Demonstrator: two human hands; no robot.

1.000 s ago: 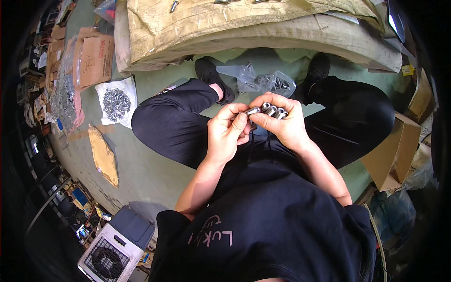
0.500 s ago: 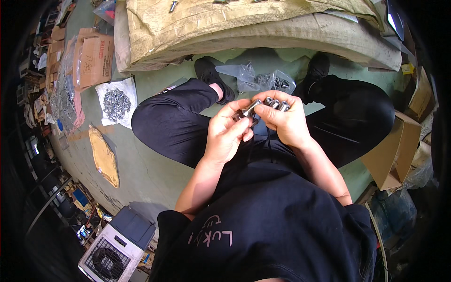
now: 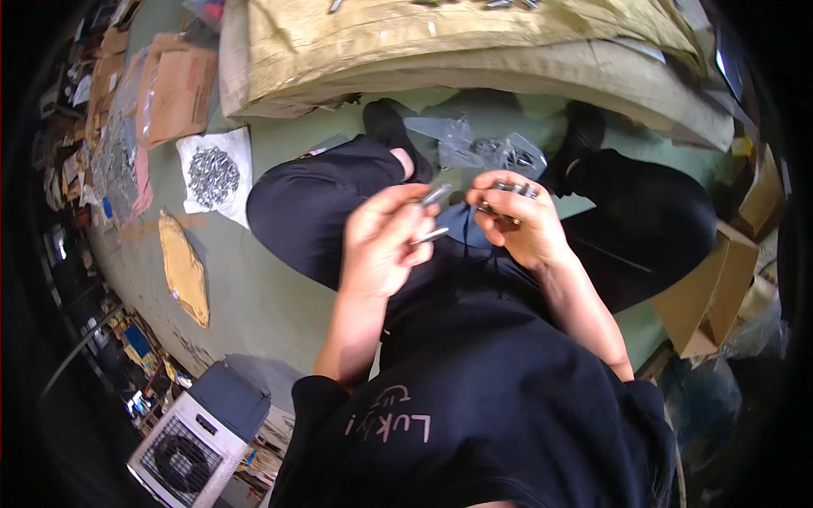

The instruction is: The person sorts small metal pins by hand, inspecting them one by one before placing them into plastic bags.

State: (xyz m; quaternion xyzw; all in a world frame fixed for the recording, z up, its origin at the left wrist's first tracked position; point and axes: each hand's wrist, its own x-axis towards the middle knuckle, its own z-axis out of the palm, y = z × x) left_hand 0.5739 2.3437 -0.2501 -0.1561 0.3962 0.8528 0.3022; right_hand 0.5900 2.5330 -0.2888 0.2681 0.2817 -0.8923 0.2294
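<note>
My left hand (image 3: pixel 381 241) is closed on shiny bolt-like metal parts. One metal part (image 3: pixel 435 195) juts up from its fingertips, and a second, thinner one (image 3: pixel 430 236) sticks out lower down. A small gap to the right, my right hand (image 3: pixel 529 222) grips several similar short silver bolts (image 3: pixel 515 190) between thumb and curled fingers. Motion blurs the pieces, so their threads and ends are hard to make out. Both hands hover over my lap, between my bent knees. Beyond them on the floor lies a clear plastic bag (image 3: pixel 511 154) with more metal parts.
A padded, cloth-covered surface (image 3: pixel 474 55) crosses the front, with a few metal parts at its far edge. To the left lie a white sheet heaped with small metal parts (image 3: pixel 213 176), a cardboard box (image 3: pixel 176 93) and an air cooler (image 3: pixel 190 449). An open carton (image 3: pixel 707 292) stands right.
My hands have drawn apart; they were together over the bolts. The left moved left with metal parts in its fingers, while the right keeps its bunch. The whole view has shifted slightly.
</note>
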